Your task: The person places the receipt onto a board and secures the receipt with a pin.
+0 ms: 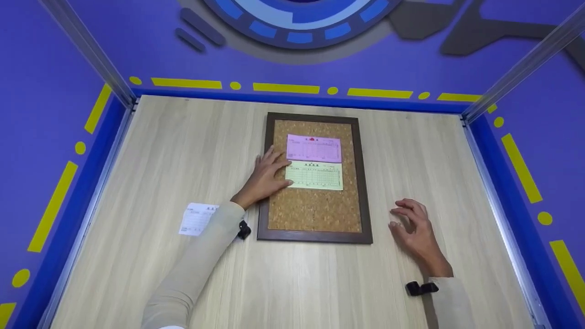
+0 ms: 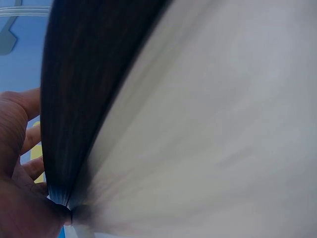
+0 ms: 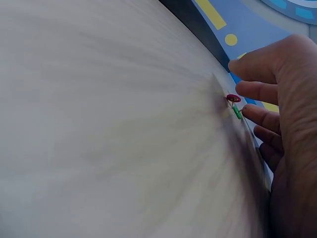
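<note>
A cork board (image 1: pixel 315 212) in a dark brown frame lies on the table. A pink slip (image 1: pixel 314 148) is on its upper part, and a pale green slip (image 1: pixel 315 176) sits just below. My left hand (image 1: pixel 264 177) rests across the board's left side, with its thumb and a fingertip at the green slip's left edge. To the right of the board, my right hand (image 1: pixel 417 230) hovers low with bent, spread fingers. In the right wrist view, a red thumbtack (image 3: pixel 233 98) and a green thumbtack (image 3: pixel 237 112) are on the table beside its fingertips; whether they touch is unclear.
A white slip (image 1: pixel 194 221) lies left of the board, partly covered by my left forearm. The light wood table (image 1: pixel 315 288) is bounded by blue panels (image 1: pixel 292 68) with yellow marks at the back and sides.
</note>
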The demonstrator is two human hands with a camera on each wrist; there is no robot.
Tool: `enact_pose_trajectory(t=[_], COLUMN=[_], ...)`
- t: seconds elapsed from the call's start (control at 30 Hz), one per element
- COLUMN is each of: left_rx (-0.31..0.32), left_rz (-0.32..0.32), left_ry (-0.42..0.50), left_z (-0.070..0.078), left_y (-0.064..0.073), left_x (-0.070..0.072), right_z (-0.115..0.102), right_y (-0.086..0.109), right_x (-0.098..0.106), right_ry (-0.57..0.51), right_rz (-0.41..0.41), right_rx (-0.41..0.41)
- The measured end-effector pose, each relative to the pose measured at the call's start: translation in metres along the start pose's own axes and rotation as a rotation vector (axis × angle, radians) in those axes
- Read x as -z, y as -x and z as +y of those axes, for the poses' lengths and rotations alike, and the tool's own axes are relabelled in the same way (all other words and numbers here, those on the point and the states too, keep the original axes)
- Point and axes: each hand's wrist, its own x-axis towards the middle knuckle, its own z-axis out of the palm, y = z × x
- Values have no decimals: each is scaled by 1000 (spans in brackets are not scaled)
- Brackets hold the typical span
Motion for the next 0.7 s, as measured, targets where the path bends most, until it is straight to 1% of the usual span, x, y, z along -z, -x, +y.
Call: enact_pose_trajectory(t=[0.13,0.33,0.4,0.47,0.7], left_rx=[-12,-14,-15,-18,-29], left_rz=[0,1,5,8,11], left_ry=[3,-3,-4,-2,11], left_z=[1,1,0,0,-1], left_y=[0,0,0,0,1], left_x=[0,1,1,1,1], right_z=[-7,-35,-40,-37,-7], right_y=[3,1,0,1,9], right_x=[1,3,4,4,5], right_ry=[12,-8,-16,-21,15], right_rz=[-10,1,0,0,-7], right_rx=[-6,-2,-5,-5,33])
